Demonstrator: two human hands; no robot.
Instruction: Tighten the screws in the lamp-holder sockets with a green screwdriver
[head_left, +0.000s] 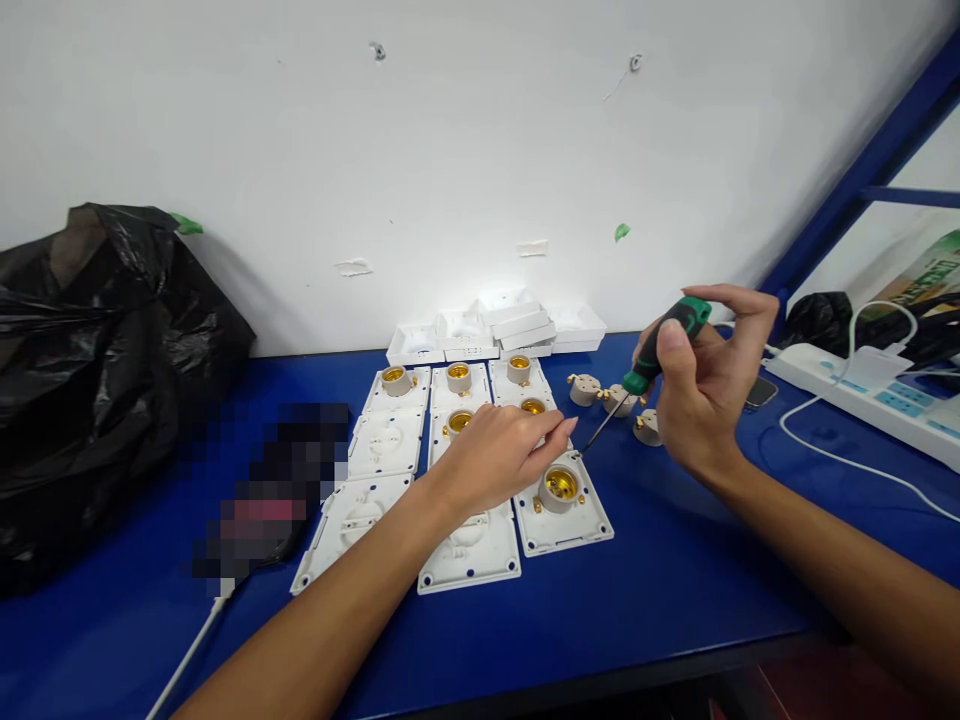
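Note:
My right hand (701, 385) grips the green and black handle of a screwdriver (651, 350). Its thin metal shaft slants down to the left, and the tip is close to the far edge of the front right white square plate (577, 535). That plate carries a round lamp socket (559, 488) with a brass-coloured threaded inside. My left hand (499, 450) reaches over the neighbouring plates, fingers drawn together near the screwdriver tip; what they hold, if anything, is hidden. Behind it, more plates bear sockets such as this one (458, 377). Two plates at the left, including this one (382, 445), have no socket.
White square covers (517, 320) are piled against the wall. Loose sockets (585, 390) lie right of the plates. A power strip (892, 395) with white cables stands at the right. At the left are a black plastic bag (105, 370) and a dark, blurred-out object (270, 500) with a cable.

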